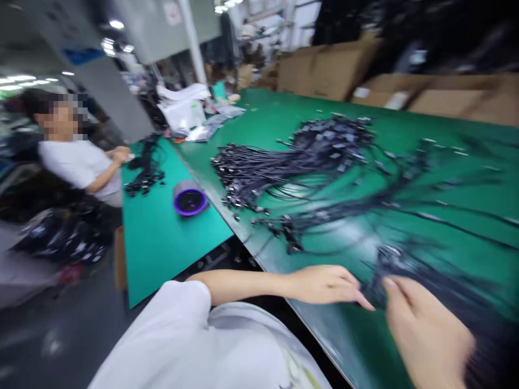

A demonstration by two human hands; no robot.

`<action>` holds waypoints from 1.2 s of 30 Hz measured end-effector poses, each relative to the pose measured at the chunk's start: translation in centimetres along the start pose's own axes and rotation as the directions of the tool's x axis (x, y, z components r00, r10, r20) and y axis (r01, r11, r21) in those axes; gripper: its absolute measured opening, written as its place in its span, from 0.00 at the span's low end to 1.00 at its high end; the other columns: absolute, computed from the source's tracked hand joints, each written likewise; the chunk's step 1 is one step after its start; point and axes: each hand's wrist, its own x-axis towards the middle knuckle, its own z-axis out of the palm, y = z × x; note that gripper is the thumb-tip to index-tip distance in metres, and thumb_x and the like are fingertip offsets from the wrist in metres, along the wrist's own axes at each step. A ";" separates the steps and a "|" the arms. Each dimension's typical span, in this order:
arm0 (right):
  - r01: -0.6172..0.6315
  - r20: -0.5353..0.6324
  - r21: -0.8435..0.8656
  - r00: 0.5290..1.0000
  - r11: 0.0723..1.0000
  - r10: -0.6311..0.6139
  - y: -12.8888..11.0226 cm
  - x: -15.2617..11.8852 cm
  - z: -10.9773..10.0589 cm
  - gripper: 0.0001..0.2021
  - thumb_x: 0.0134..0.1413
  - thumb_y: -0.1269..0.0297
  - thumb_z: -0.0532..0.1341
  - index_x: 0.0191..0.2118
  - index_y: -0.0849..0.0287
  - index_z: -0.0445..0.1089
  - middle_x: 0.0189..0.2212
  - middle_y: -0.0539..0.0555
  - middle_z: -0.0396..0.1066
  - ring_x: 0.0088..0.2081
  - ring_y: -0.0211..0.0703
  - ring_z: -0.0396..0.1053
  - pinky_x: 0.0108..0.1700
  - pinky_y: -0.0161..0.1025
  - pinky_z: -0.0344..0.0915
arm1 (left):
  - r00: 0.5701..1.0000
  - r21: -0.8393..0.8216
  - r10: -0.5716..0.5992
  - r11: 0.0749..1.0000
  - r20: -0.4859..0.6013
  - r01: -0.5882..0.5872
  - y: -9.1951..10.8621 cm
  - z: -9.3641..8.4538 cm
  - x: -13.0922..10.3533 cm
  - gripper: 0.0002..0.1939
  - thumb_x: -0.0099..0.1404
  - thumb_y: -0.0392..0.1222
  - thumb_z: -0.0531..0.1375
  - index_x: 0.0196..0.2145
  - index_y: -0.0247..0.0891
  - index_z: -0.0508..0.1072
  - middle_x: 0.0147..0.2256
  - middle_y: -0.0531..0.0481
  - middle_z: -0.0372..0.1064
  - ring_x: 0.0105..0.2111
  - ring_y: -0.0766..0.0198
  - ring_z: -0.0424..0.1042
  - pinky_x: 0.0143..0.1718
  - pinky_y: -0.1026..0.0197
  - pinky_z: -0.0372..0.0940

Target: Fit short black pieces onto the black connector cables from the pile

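My right hand (425,329) is closed on a bundle of black cables (389,259) at the lower right. The connector ends gather near its thumb, and the strands trail off to the right, blurred by motion. Just left of it, my left hand (326,283) reaches across with fingers stretched out, close to the connector ends; whether it touches them is hard to tell. Beyond both hands, a loose row of black cables (332,210) lies on the green table (279,105). Behind that sits a larger pile of cables (279,167) with small connectors.
Cardboard boxes (320,70) line the table's far side. White bags (186,111) rest at its far left corner. A purple-rimmed roll (190,201) stands on the adjoining green table (162,254). There, another person (83,167) in a white shirt sits beside more black cables (144,167).
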 end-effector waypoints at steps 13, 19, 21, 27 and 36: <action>0.235 0.029 -0.115 0.972 0.965 -0.233 -4.3 -3.2 -2.2 0.14 0.64 0.70 0.50 0.29 0.58 0.68 0.24 0.54 0.66 0.28 0.43 0.58 0.33 0.42 0.48 | 0.992 -0.591 -0.120 0.803 -0.027 0.081 -1.9 -0.3 0.6 0.27 0.64 0.55 0.58 0.54 0.35 0.71 0.49 0.41 0.72 0.49 0.57 0.71 0.50 0.56 0.64; -0.350 0.384 0.732 0.921 0.584 0.070 -2.3 -3.1 -1.7 0.13 0.56 0.58 0.58 0.26 0.60 0.66 0.21 0.49 0.62 0.23 0.35 0.55 0.28 0.35 0.50 | 0.982 -0.032 0.159 0.986 -0.103 -0.163 -0.8 -0.2 -0.5 0.26 0.69 0.48 0.54 0.62 0.39 0.62 0.60 0.41 0.63 0.60 0.55 0.63 0.63 0.50 0.55; -0.566 0.577 0.799 0.817 0.205 0.007 -1.9 -3.3 -1.1 0.14 0.51 0.55 0.62 0.25 0.61 0.65 0.17 0.45 0.56 0.18 0.30 0.45 0.23 0.33 0.43 | 0.963 0.112 0.253 0.964 -0.097 -0.242 -0.5 0.0 -0.7 0.24 0.70 0.47 0.53 0.61 0.38 0.64 0.58 0.41 0.66 0.58 0.56 0.65 0.61 0.52 0.59; -0.723 0.702 0.683 0.689 -0.104 -0.179 -1.7 -4.8 0.2 0.12 0.44 0.58 0.63 0.23 0.61 0.64 0.12 0.41 0.46 0.15 0.28 0.38 0.18 0.31 0.39 | 0.801 0.355 0.586 0.729 0.119 -0.586 0.7 -0.7 -1.2 0.18 0.72 0.38 0.50 0.57 0.39 0.68 0.48 0.44 0.75 0.49 0.62 0.73 0.52 0.56 0.68; -0.006 -0.049 0.268 0.999 0.963 0.020 -1.0 -4.8 -5.7 0.15 0.63 0.65 0.51 0.50 0.58 0.71 0.47 0.60 0.71 0.49 0.50 0.68 0.51 0.47 0.64 | 0.832 0.739 0.517 0.478 0.199 -0.474 -0.6 -0.9 0.3 0.13 0.72 0.38 0.48 0.41 0.34 0.71 0.34 0.43 0.74 0.37 0.60 0.72 0.42 0.53 0.69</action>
